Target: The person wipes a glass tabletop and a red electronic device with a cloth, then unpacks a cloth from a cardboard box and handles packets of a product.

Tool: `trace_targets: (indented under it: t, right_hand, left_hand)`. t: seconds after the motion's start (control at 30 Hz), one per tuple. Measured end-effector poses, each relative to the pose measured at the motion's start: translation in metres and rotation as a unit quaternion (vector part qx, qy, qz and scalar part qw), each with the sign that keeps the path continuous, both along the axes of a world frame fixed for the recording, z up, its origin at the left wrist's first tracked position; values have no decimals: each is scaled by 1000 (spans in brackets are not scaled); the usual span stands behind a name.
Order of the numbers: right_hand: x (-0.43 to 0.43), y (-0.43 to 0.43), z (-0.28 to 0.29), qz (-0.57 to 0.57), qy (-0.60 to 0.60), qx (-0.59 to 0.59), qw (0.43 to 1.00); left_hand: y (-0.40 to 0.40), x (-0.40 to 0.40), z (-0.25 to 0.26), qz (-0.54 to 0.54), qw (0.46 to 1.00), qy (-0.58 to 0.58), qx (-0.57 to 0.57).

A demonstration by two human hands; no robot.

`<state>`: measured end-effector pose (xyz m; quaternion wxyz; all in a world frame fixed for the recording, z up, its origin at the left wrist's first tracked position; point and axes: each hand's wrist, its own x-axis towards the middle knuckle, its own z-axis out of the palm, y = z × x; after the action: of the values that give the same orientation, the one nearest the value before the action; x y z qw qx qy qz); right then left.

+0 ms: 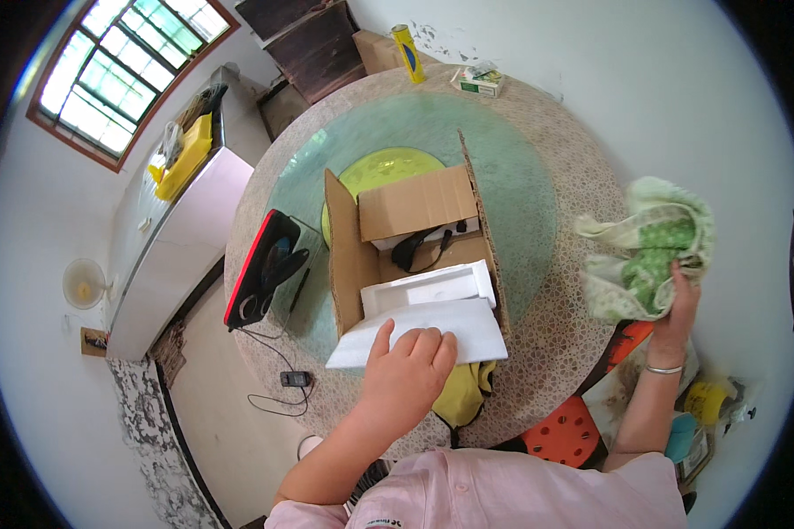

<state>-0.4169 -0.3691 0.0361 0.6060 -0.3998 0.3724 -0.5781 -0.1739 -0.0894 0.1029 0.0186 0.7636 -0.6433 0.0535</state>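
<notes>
A cardboard box (351,264) with raised flaps stands open before me on the round table. My left hand (413,364) lies over a white foam sheet (430,324) at the box's near side. Its fingers are bent and the fingertips are hidden, so whether it grips the sheet cannot be told. Inside the box are a white foam insert (430,291) and a black cable with a connector (413,248). Out to the right, beyond the table's edge, my right hand (681,304) holds up a bunched green and white cloth (661,244).
On the left of the glass turntable (516,178) sits a red-edged black case (264,271); a power adapter (296,379) lies nearer. Yellow fabric (463,397) is below the box. A yellow canister (408,53) and small carton (478,81) stand far back. An orange seat (562,433) is right.
</notes>
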Motion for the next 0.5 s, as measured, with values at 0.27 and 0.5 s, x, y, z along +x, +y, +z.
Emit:
trace_targets:
  t: [0.27,0.5]
  right_hand:
    - [5,10,52,4,-47,-87,995]
    - [25,34,44,68,-71,-48,994]
  left_hand:
    - [-7,7,-7,-7,1000,12,-13]
    - [-36,45,-14,-80,988,128,41]
